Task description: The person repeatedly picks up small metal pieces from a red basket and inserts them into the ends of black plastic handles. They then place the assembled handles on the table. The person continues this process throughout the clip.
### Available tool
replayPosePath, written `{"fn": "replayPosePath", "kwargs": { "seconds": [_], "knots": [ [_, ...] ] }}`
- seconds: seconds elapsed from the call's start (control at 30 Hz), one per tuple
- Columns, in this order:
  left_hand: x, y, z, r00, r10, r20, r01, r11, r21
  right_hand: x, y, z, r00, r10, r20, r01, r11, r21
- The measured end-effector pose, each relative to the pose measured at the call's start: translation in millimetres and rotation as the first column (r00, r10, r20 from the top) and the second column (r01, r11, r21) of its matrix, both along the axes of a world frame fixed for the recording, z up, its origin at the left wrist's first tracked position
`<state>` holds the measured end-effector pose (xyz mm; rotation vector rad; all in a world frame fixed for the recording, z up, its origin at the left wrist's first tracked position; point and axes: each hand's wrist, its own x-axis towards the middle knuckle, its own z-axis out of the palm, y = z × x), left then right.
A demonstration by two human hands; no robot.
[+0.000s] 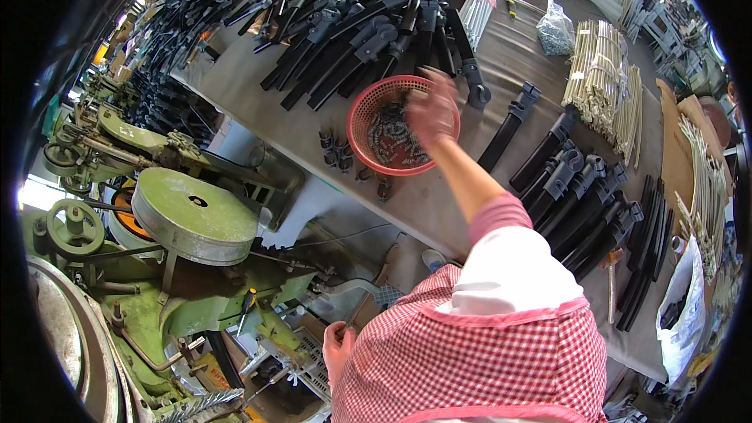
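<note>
My right hand (433, 112), blurred by motion, is over the right side of a round red plastic basket (359, 150). Its fingers are too smeared to tell whether they hold anything. Inside the basket lies a heap of small grey metal parts (394, 135). Low in the view, beside the checked apron (501, 352), my left hand (338, 346) is closed, its fingers curled around something dark that I cannot make out. Small dark fittings (337, 153) stand in a cluster on the table just left of the basket, with a few more near its lower rim.
Black tubes with plastic joints (376, 39) pile up along the table's far side. More black tubes (583, 196) lie at the right, near bundled pale rods (599, 82) and a clear bag of small parts (555, 29). A green machine with a round wheel (196, 211) stands left.
</note>
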<state>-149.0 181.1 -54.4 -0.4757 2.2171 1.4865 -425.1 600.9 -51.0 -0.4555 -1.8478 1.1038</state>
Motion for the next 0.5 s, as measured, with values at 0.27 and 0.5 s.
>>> {"fn": "replayPosePath", "kwargs": {
  "seconds": [0.27,0.5],
  "knots": [
    [-10.1,27.9,-3.3,0.988,-0.152,-0.020,0.151,0.988,-0.013,100.7,118.6,-164.9,0.280,-0.181,0.943,0.441,0.897,0.041],
    [-49.8,61.3,19.2,0.980,-0.183,-0.081,0.194,0.966,0.172,157.1,143.1,-198.8,0.960,0.168,-0.222,-0.254,0.196,-0.947]
  ]
}}
